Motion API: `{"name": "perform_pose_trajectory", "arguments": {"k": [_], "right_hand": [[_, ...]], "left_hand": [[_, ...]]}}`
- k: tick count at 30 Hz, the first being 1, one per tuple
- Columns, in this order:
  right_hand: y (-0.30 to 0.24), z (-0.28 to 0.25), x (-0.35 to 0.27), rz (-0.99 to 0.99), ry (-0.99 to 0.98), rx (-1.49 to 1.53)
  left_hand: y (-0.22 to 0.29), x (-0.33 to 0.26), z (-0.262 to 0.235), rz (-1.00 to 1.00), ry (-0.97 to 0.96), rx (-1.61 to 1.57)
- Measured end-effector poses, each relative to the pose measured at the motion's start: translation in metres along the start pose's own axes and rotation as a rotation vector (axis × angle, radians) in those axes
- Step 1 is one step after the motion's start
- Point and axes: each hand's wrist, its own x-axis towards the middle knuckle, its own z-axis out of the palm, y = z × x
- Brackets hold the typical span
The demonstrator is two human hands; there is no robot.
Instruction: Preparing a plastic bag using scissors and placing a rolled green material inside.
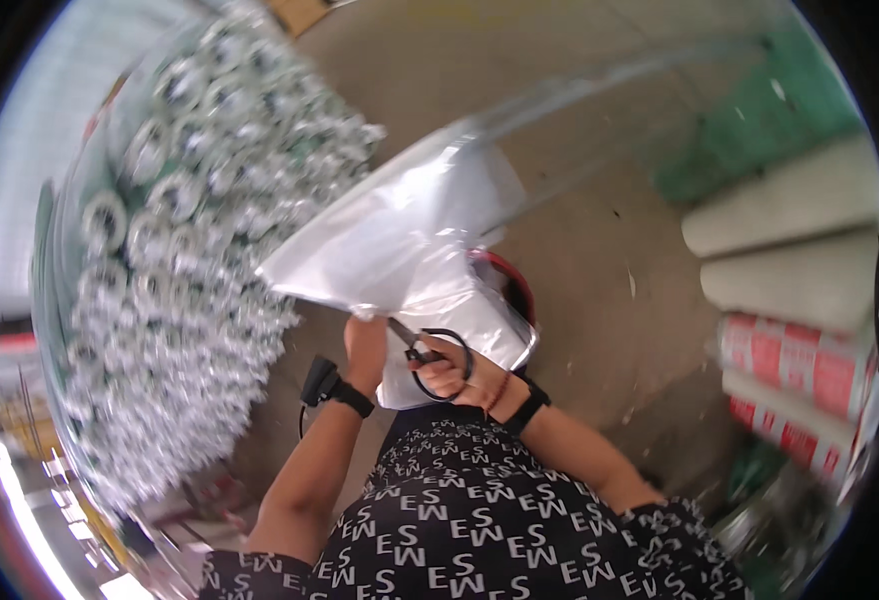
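Apparently the cutting is only partway along: the right hand grips black-handled scissors, blades close to the near edge of the clear plastic film, which lies spread before the body, that edge pinched by the left hand. The film seems to run on uncut toward the upper right; whether the layers below, beside 1 red-rimmed container, are already severed, I cannot tell
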Motion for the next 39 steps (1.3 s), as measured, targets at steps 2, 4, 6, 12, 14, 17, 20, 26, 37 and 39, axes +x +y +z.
{"name": "perform_pose_trajectory", "arguments": {"k": [2,4,6,12,14,17,20,26,37,39], "right_hand": [[0.005,0.021,-0.018,0.023,0.146,0.05],[0.001,0.041,-0.037,0.038,0.279,-0.045],[-0.003,0.058,-0.047,0.041,0.538,-0.267],[-0.019,0.092,-0.052,0.182,0.711,-0.325],[-0.03,0.106,-0.045,0.239,0.769,-0.419],[-0.038,0.125,-0.034,0.36,0.858,-0.675],[-0.041,0.138,-0.022,0.427,0.964,-0.801],[-0.028,0.152,-0.007,0.392,1.234,-1.066],[0.042,0.128,0.033,-0.093,0.975,-0.437],[0.042,0.113,0.026,-0.143,0.692,-0.054]], "left_hand": [[-0.01,-0.007,0.001,0.063,0.022,0.209],[-0.009,-0.018,0.01,0.048,0.02,0.362],[-0.001,-0.041,0.022,0.053,0.074,0.345],[0.01,-0.071,0.035,0.144,0.159,0.25],[0.013,-0.071,0.037,0.213,0.159,0.324],[0.014,-0.076,0.034,0.335,0.194,0.345],[0.01,-0.081,0.032,0.34,0.194,0.271],[0.002,-0.073,0.023,0.279,0.149,-0.024],[0.011,-0.051,-0.013,0.257,0.1,-0.3],[0.017,-0.048,-0.017,0.306,0.114,-0.226]]}}
